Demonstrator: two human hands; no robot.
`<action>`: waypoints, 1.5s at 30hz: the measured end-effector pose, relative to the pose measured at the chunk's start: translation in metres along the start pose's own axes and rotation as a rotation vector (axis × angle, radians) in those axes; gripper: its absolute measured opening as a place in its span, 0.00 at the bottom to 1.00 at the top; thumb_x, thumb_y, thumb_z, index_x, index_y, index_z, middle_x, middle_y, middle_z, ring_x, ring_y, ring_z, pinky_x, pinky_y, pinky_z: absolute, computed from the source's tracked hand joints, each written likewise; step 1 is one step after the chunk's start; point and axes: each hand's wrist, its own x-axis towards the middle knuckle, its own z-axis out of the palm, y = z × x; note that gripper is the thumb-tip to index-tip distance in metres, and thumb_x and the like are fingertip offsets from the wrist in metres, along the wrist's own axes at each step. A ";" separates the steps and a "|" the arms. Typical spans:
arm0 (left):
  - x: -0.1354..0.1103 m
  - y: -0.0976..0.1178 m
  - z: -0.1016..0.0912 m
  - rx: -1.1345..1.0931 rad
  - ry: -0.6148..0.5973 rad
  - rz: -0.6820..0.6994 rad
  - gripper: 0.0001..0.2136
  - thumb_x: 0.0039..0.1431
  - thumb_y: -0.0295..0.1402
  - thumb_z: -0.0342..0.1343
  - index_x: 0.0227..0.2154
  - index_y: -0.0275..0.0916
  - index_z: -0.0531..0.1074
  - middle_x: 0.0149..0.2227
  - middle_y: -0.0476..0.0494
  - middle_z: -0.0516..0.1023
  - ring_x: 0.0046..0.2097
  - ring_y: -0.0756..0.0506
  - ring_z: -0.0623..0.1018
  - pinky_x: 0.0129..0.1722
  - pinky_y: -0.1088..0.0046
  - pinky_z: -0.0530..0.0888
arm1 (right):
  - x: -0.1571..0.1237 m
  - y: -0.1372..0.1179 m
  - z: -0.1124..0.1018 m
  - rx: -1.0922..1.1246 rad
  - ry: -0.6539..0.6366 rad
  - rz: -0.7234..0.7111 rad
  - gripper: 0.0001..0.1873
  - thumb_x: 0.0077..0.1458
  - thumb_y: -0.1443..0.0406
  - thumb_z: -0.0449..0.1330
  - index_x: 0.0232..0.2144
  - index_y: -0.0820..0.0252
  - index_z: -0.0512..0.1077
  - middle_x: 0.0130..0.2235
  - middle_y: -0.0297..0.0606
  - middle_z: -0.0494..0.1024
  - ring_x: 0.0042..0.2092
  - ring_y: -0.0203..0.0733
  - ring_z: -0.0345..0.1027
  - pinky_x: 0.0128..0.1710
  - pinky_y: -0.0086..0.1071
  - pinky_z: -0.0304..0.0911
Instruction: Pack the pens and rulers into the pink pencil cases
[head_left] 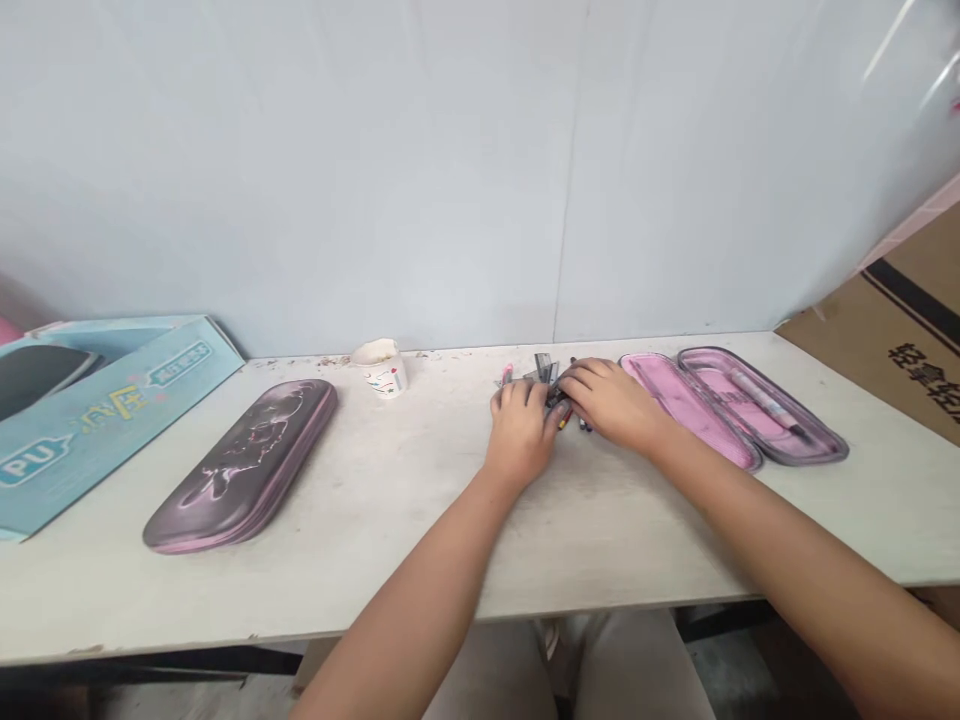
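A small heap of pens [584, 424] lies on the table between my hands, mostly covered by them. My left hand [520, 432] grips the heap from the left, fingers curled over it. From the right, my right hand [609, 398] has its fingers bent down over dark pens. Behind the fingers a clear ruler [542, 366] sticks up, and a pink-tipped pen [508, 373] pokes out beyond my left hand. Just right of my right hand lies an unzipped pencil case [731, 446] with pink lining. One clear-barrelled pen [766, 400] rests in its farther half.
A closed dark pencil case [244, 465] lies on the table [375, 590] at left. Behind it stands a paper cup [383, 370] near the wall, with crumbs beside it. A blue box [112, 420] holds something dark at far left. A brown carton [892, 320] stands at right.
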 end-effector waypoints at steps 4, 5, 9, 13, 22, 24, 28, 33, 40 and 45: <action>0.001 0.015 -0.004 -0.083 0.087 0.019 0.11 0.62 0.36 0.41 0.39 0.40 0.67 0.41 0.43 0.72 0.51 0.43 0.65 0.55 0.62 0.56 | -0.025 0.000 -0.012 0.067 0.097 0.012 0.14 0.60 0.64 0.47 0.40 0.63 0.70 0.39 0.44 0.73 0.47 0.46 0.59 0.49 0.38 0.51; 0.003 0.020 -0.003 -0.124 0.099 0.022 0.12 0.62 0.37 0.41 0.37 0.39 0.67 0.39 0.43 0.72 0.49 0.44 0.67 0.54 0.63 0.57 | -0.033 0.002 -0.015 0.080 0.123 0.035 0.15 0.60 0.62 0.46 0.40 0.63 0.70 0.39 0.44 0.73 0.47 0.46 0.59 0.49 0.38 0.52; 0.019 0.051 0.006 -0.392 0.081 -0.095 0.20 0.62 0.43 0.37 0.22 0.38 0.65 0.25 0.46 0.70 0.34 0.46 0.71 0.40 0.70 0.66 | -0.068 0.017 -0.021 0.109 0.215 0.171 0.19 0.61 0.59 0.43 0.39 0.63 0.70 0.38 0.44 0.74 0.45 0.45 0.60 0.49 0.37 0.52; 0.046 0.096 0.022 -0.577 -0.002 -0.142 0.25 0.61 0.49 0.35 0.20 0.37 0.65 0.21 0.48 0.69 0.28 0.49 0.70 0.32 0.73 0.66 | -0.108 0.044 -0.021 0.072 0.261 0.306 0.18 0.61 0.60 0.44 0.39 0.62 0.70 0.38 0.43 0.74 0.45 0.45 0.60 0.54 0.40 0.47; 0.074 0.186 0.095 -0.140 -0.321 0.214 0.15 0.56 0.41 0.46 0.43 0.41 0.69 0.49 0.41 0.70 0.53 0.38 0.65 0.51 0.57 0.62 | -0.180 0.112 -0.005 -0.157 0.294 1.048 0.18 0.57 0.60 0.47 0.37 0.68 0.71 0.40 0.55 0.70 0.48 0.56 0.54 0.49 0.47 0.47; 0.074 0.193 0.107 -0.063 -0.387 0.229 0.17 0.57 0.42 0.45 0.44 0.41 0.68 0.49 0.39 0.69 0.54 0.36 0.62 0.50 0.54 0.62 | -0.183 0.116 -0.002 -0.161 0.233 1.131 0.18 0.56 0.61 0.47 0.37 0.69 0.72 0.40 0.56 0.69 0.47 0.57 0.54 0.47 0.48 0.47; 0.073 0.196 0.113 -0.010 -0.418 0.225 0.18 0.58 0.44 0.43 0.42 0.40 0.69 0.48 0.38 0.69 0.54 0.36 0.62 0.50 0.53 0.62 | -0.183 0.117 0.002 -0.177 0.187 1.192 0.17 0.55 0.62 0.48 0.36 0.69 0.73 0.38 0.54 0.70 0.45 0.55 0.56 0.46 0.47 0.46; 0.070 0.176 0.095 -0.060 -0.281 0.201 0.15 0.59 0.41 0.43 0.42 0.41 0.69 0.47 0.41 0.70 0.51 0.40 0.65 0.50 0.59 0.62 | -0.188 0.117 0.005 -0.173 0.250 1.164 0.17 0.54 0.61 0.49 0.37 0.66 0.73 0.38 0.52 0.70 0.44 0.54 0.57 0.44 0.46 0.49; 0.065 0.077 0.039 0.211 -0.028 0.016 0.13 0.58 0.37 0.45 0.43 0.38 0.66 0.45 0.38 0.69 0.49 0.40 0.68 0.48 0.62 0.63 | -0.192 0.110 0.011 -0.227 0.469 0.990 0.14 0.53 0.62 0.50 0.34 0.65 0.72 0.40 0.52 0.68 0.45 0.55 0.57 0.41 0.44 0.53; 0.048 -0.008 0.007 0.423 0.030 -0.365 0.17 0.55 0.37 0.47 0.44 0.30 0.63 0.46 0.28 0.67 0.51 0.34 0.66 0.47 0.59 0.64 | -0.191 0.097 0.009 -0.201 0.565 0.889 0.12 0.52 0.63 0.51 0.34 0.64 0.71 0.43 0.51 0.67 0.49 0.56 0.56 0.42 0.44 0.55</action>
